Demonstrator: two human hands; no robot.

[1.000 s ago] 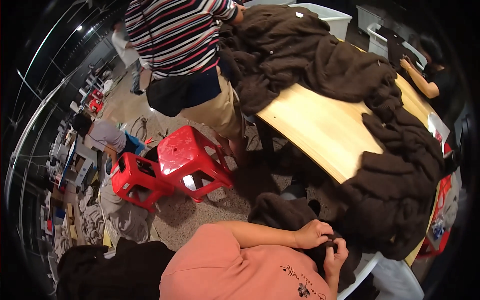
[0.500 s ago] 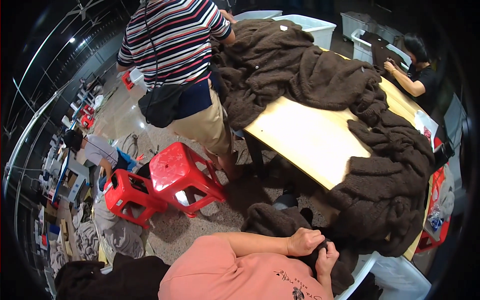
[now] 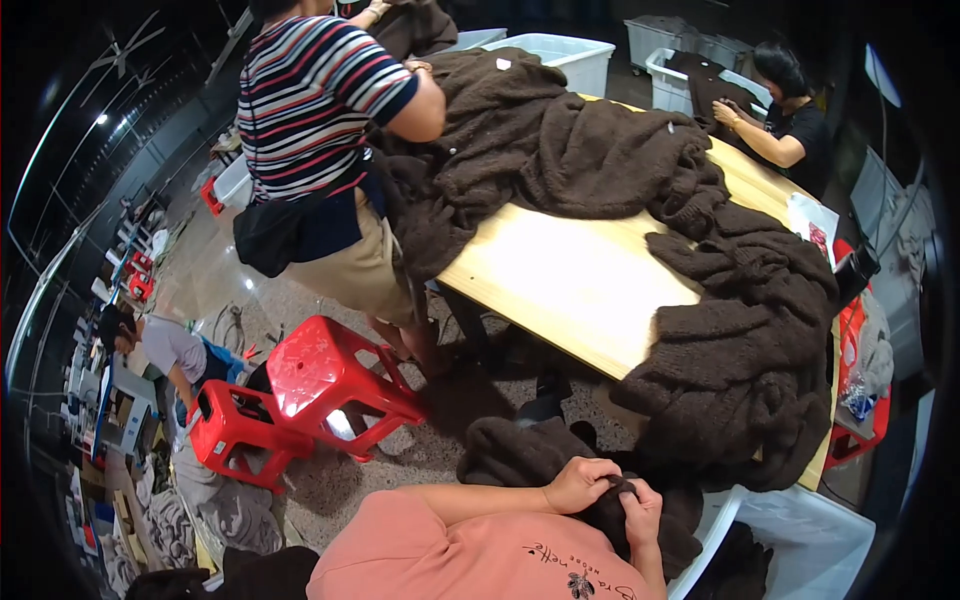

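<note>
My left hand (image 3: 578, 484) and my right hand (image 3: 640, 510) are closed side by side on a dark brown knitted garment (image 3: 530, 455) bunched in front of my pink shirt. The fingers of both hands pinch the same spot of the knit. The garment hangs down toward the floor on my left. Just beyond my hands, a pile of the same brown knitwear (image 3: 745, 370) spills over the near corner of a wooden table (image 3: 570, 275).
A person in a striped shirt (image 3: 320, 110) stands at the table's left side, handling more brown knitwear (image 3: 540, 140). Another person (image 3: 790, 115) works at the far end. Two red plastic stools (image 3: 320, 385) stand on the floor, with white bins (image 3: 800, 535) at my right.
Both hands have stayed closed on the brown garment, shifting slightly. The view has swung, so the table and the striped-shirt person sit lower and more central.
</note>
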